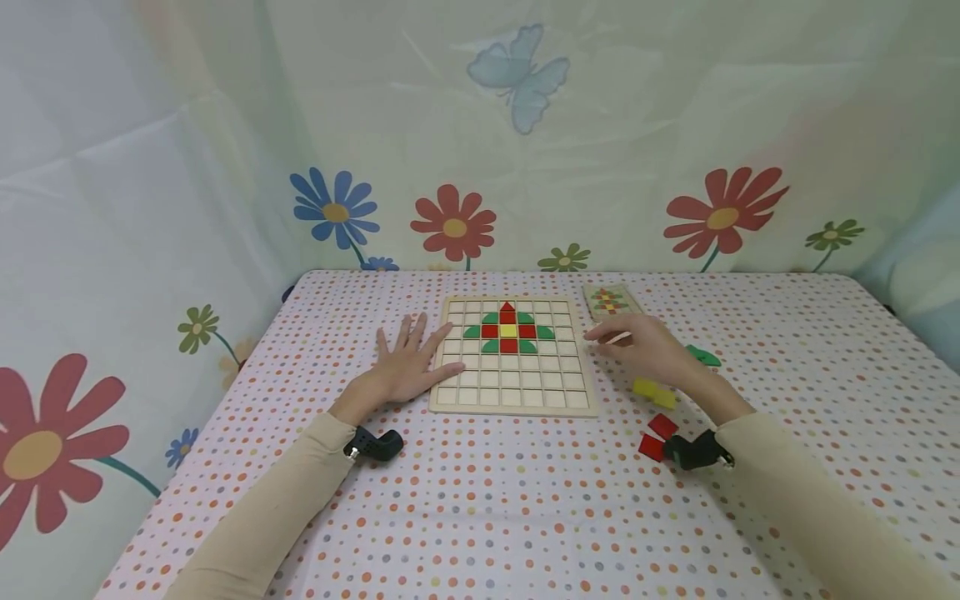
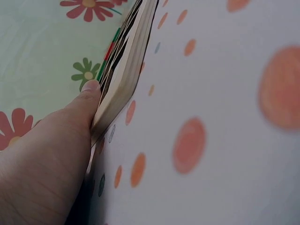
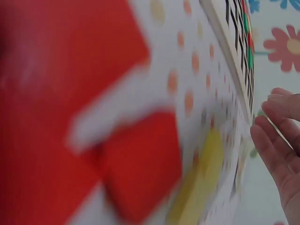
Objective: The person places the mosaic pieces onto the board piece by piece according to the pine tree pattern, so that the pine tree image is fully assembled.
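Note:
A square wooden grid board [image 1: 517, 398] lies on the table. In its upper part, red squares, green quarter-round pieces, a yellow square [image 1: 508, 331] and a red triangle [image 1: 507, 307] form a pattern. My left hand [image 1: 401, 368] rests with spread fingers at the board's left side, and its thumb [image 2: 90, 89] lies over the board's edge. Just off the board's right edge hovers my right hand [image 1: 643, 343], fingers loosely bent. Nothing shows between its fingertips in the right wrist view.
A small pattern card [image 1: 613, 302] lies behind the right hand. Green pieces [image 1: 703, 356], yellow squares [image 1: 654, 392] and red squares [image 1: 652, 447] lie loose at the right, near that forearm. A dotted cloth [image 1: 480, 500] covers the table; a flowered curtain [image 1: 600, 167] hangs behind.

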A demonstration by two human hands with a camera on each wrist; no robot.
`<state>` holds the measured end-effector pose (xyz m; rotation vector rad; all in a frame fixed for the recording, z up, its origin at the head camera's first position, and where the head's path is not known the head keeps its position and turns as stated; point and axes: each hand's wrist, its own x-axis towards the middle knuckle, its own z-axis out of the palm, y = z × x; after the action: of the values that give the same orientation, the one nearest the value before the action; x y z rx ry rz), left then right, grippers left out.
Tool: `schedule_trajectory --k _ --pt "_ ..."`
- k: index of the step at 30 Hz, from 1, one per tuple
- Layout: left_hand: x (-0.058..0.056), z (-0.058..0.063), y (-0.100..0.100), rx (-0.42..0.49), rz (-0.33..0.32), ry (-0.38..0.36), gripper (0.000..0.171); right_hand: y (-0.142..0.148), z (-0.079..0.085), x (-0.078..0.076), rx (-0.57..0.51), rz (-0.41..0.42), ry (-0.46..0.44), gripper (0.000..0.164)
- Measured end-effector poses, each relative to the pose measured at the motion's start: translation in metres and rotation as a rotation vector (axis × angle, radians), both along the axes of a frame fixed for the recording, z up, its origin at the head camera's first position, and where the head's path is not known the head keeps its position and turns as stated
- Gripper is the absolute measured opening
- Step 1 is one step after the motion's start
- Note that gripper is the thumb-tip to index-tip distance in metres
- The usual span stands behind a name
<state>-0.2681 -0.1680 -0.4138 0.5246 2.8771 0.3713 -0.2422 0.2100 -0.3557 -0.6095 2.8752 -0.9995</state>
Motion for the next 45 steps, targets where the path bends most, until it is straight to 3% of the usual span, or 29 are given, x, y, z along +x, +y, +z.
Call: schedule_trajectory --k 8,15,23,40,45 --pt "0.0 -0.001 -0.004 0.005 0.002 0.002 0.088 0.061 0.004 0.008 0.221 -0.152 0.017 0.025" --pt "0.003 0.002 -0.002 0.018 -0.019 0.018 0.091 0.095 -0.004 0.01 0.323 -0.162 0.048 0.025" --pt "0.006 0.004 -0.001 0.023 -0.024 0.023 0.088 0.095 -0.006 0.007 0.313 -0.179 0.052 0.024" --pt "0.003 0.003 0.0 -0.009 -0.008 0.022 0.088 0.081 0.011 -0.01 0.464 -0.166 -0.061 0.014" --pt "0.005 0.007 0.001 -0.001 -0.01 -0.002 0.087 0.078 0.01 -0.01 0.47 -0.166 -0.045 0.011"
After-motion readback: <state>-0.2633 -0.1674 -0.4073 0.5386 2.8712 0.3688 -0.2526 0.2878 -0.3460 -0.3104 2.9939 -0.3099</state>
